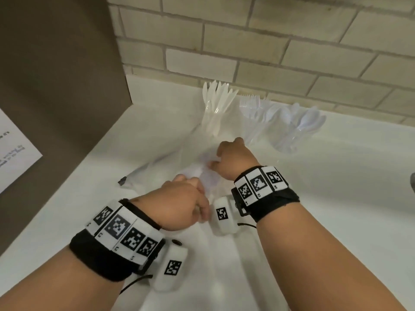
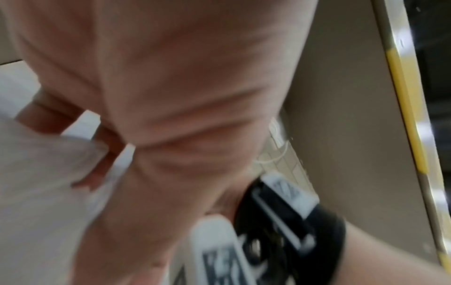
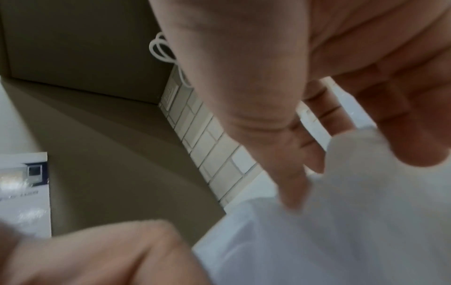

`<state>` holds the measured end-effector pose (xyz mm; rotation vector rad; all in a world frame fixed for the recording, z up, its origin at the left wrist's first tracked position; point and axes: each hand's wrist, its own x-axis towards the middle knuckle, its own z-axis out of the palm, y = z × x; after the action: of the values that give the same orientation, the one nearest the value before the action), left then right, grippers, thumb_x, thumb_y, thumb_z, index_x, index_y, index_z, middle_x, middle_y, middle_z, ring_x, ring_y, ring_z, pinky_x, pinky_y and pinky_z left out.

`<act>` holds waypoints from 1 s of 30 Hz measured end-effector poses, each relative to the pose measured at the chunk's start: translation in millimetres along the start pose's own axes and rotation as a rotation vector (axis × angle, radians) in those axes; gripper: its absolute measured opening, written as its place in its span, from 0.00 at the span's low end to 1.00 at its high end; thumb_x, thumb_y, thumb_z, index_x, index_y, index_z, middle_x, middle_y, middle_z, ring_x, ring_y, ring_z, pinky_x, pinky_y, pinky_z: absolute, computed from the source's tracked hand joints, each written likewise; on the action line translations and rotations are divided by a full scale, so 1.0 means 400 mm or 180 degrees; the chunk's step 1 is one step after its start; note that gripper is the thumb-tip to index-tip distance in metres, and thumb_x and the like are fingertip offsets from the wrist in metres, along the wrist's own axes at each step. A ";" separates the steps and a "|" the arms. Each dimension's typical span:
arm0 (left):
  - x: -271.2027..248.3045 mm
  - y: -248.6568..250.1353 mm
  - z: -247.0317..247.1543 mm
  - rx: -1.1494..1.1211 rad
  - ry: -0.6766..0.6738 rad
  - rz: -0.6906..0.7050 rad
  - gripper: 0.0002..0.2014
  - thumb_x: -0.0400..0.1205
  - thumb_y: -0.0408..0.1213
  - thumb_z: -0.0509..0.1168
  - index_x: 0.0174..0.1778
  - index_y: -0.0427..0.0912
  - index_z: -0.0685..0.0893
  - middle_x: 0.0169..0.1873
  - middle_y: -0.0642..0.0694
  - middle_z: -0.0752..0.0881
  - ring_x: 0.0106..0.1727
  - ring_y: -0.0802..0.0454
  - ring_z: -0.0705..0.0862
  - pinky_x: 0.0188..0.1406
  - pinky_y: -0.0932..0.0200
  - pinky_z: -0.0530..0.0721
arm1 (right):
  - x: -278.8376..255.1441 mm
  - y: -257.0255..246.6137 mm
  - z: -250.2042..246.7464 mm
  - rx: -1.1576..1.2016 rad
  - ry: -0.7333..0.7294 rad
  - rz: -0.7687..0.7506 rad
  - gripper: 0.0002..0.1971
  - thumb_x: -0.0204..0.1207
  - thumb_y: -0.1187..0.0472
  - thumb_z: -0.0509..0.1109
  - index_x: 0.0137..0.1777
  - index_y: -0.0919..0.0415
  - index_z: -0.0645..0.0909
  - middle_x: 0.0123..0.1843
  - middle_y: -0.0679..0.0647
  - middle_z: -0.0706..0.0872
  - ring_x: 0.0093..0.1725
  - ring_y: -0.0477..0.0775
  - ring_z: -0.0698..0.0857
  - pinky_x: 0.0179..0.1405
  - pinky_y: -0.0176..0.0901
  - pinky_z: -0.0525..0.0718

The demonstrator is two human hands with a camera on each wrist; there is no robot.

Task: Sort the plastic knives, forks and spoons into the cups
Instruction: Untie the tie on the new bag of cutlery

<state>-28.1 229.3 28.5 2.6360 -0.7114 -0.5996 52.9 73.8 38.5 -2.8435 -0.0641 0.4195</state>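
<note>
Three clear cups stand at the back of the white counter (image 1: 336,198): one with knives (image 1: 216,106), one with forks (image 1: 253,111), one with spoons (image 1: 298,129). In front of them lies a crumpled, filmy white plastic bag (image 1: 202,173), trailing left to a dark end (image 1: 122,182). My left hand (image 1: 195,189) grips the bag's near part, fingers curled into it (image 2: 48,173). My right hand (image 1: 216,161) pinches the bag just beyond, the film bunched between thumb and fingers (image 3: 341,221). Whether cutlery is inside the bag is hidden.
A brown cabinet side (image 1: 56,86) with a printed sheet (image 1: 13,153) walls the left. A pale brick wall (image 1: 292,52) runs right behind the cups. A dark object (image 1: 412,182) shows at the right edge. Bare white counter lies to the right and near me.
</note>
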 end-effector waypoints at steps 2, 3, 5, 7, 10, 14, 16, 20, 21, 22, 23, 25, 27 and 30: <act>0.008 -0.001 -0.014 -0.0430 0.0445 0.0084 0.14 0.81 0.35 0.61 0.48 0.58 0.88 0.54 0.58 0.77 0.57 0.56 0.77 0.64 0.56 0.76 | -0.021 0.037 0.000 -0.0282 -0.0047 -0.0018 0.19 0.78 0.60 0.66 0.68 0.63 0.75 0.69 0.58 0.74 0.58 0.58 0.80 0.58 0.43 0.76; 0.016 -0.007 -0.022 -0.0515 0.0817 -0.0029 0.14 0.81 0.34 0.61 0.52 0.56 0.87 0.56 0.55 0.78 0.57 0.54 0.79 0.65 0.55 0.76 | -0.032 0.053 0.003 -0.0433 -0.0047 -0.0061 0.17 0.77 0.64 0.64 0.66 0.64 0.77 0.67 0.58 0.78 0.63 0.58 0.79 0.61 0.42 0.75; 0.033 -0.030 -0.031 -0.0360 0.1362 -0.0666 0.17 0.80 0.35 0.61 0.63 0.55 0.80 0.64 0.49 0.73 0.65 0.46 0.74 0.69 0.50 0.73 | -0.056 0.066 0.018 -0.0610 -0.0015 -0.0099 0.09 0.77 0.68 0.59 0.50 0.65 0.80 0.52 0.56 0.82 0.59 0.59 0.79 0.55 0.41 0.76; 0.042 -0.058 -0.035 -0.0152 0.1163 -0.1613 0.20 0.80 0.43 0.62 0.69 0.58 0.71 0.72 0.44 0.63 0.71 0.38 0.66 0.70 0.41 0.70 | -0.067 0.071 0.030 -0.0679 0.0167 -0.0083 0.09 0.77 0.69 0.56 0.41 0.65 0.77 0.45 0.55 0.78 0.49 0.57 0.76 0.42 0.37 0.71; 0.053 -0.083 -0.033 -0.0197 0.0486 -0.2179 0.24 0.77 0.57 0.63 0.69 0.60 0.69 0.75 0.39 0.54 0.69 0.33 0.70 0.69 0.39 0.73 | -0.082 0.060 0.041 0.0278 0.0667 -0.0531 0.18 0.77 0.69 0.60 0.65 0.61 0.78 0.68 0.56 0.74 0.56 0.57 0.82 0.52 0.35 0.77; 0.067 -0.098 -0.024 -0.0104 0.0076 -0.2137 0.31 0.71 0.67 0.63 0.68 0.61 0.68 0.69 0.39 0.66 0.66 0.36 0.74 0.66 0.45 0.76 | -0.091 0.017 0.073 0.0342 0.0190 -0.1385 0.21 0.81 0.61 0.61 0.73 0.50 0.75 0.74 0.54 0.74 0.68 0.56 0.78 0.72 0.44 0.73; 0.065 -0.106 -0.018 -0.0105 0.0192 -0.2025 0.30 0.71 0.69 0.62 0.67 0.62 0.68 0.66 0.41 0.72 0.68 0.38 0.71 0.67 0.45 0.74 | -0.089 0.021 0.076 0.0160 0.0095 -0.1069 0.17 0.82 0.55 0.59 0.68 0.54 0.79 0.67 0.55 0.75 0.62 0.58 0.81 0.67 0.48 0.77; 0.052 -0.114 -0.016 -0.0493 0.0787 -0.2181 0.30 0.80 0.61 0.59 0.74 0.54 0.60 0.64 0.42 0.79 0.71 0.37 0.69 0.65 0.43 0.70 | -0.106 0.046 0.050 -0.0211 -0.0090 -0.0634 0.15 0.81 0.54 0.62 0.62 0.60 0.79 0.61 0.58 0.80 0.57 0.59 0.83 0.58 0.45 0.79; 0.053 -0.119 -0.015 -0.0481 0.0737 -0.2252 0.32 0.79 0.61 0.60 0.75 0.48 0.61 0.64 0.41 0.79 0.71 0.36 0.70 0.66 0.43 0.71 | -0.114 0.051 0.045 -0.0296 -0.0159 -0.0569 0.15 0.80 0.54 0.63 0.61 0.61 0.79 0.60 0.58 0.82 0.58 0.58 0.82 0.56 0.45 0.78; 0.054 -0.124 -0.015 -0.0415 0.0558 -0.2241 0.33 0.77 0.61 0.62 0.72 0.43 0.67 0.63 0.41 0.80 0.68 0.36 0.74 0.66 0.44 0.74 | -0.123 0.054 0.041 -0.0366 -0.0235 -0.0473 0.15 0.79 0.53 0.64 0.59 0.61 0.80 0.58 0.57 0.84 0.58 0.58 0.83 0.55 0.44 0.79; 0.056 -0.127 -0.014 -0.0374 0.0333 -0.2141 0.31 0.75 0.61 0.65 0.66 0.42 0.74 0.59 0.41 0.82 0.64 0.36 0.78 0.63 0.46 0.77 | -0.134 0.059 0.031 -0.0405 -0.0297 -0.0394 0.14 0.77 0.53 0.66 0.56 0.60 0.82 0.55 0.56 0.85 0.55 0.57 0.84 0.52 0.44 0.80; 0.050 -0.115 -0.019 -0.0434 0.0108 -0.1750 0.20 0.73 0.53 0.69 0.55 0.44 0.80 0.51 0.45 0.85 0.55 0.41 0.83 0.55 0.51 0.82 | -0.144 0.072 0.007 -0.0371 -0.0380 -0.0293 0.12 0.74 0.52 0.69 0.47 0.61 0.84 0.47 0.55 0.87 0.49 0.56 0.85 0.45 0.41 0.80; 0.044 -0.091 -0.032 -0.0566 0.0202 -0.1235 0.11 0.75 0.43 0.69 0.51 0.44 0.82 0.47 0.46 0.85 0.49 0.46 0.84 0.48 0.54 0.83 | -0.144 0.089 -0.025 0.0025 0.0058 -0.0200 0.12 0.73 0.49 0.71 0.47 0.58 0.83 0.44 0.53 0.86 0.48 0.55 0.85 0.43 0.40 0.77; 0.037 -0.047 -0.062 -0.0363 0.0496 -0.0494 0.05 0.77 0.35 0.66 0.45 0.39 0.80 0.42 0.43 0.85 0.45 0.45 0.83 0.46 0.53 0.80 | -0.121 0.123 -0.056 0.1123 0.1072 0.0181 0.29 0.71 0.43 0.74 0.69 0.55 0.73 0.58 0.54 0.84 0.61 0.56 0.83 0.53 0.41 0.78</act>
<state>2.8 242.0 37.1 2.6119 -0.4175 -0.4550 13.4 16.7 59.6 -2.5284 0.1421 -0.0412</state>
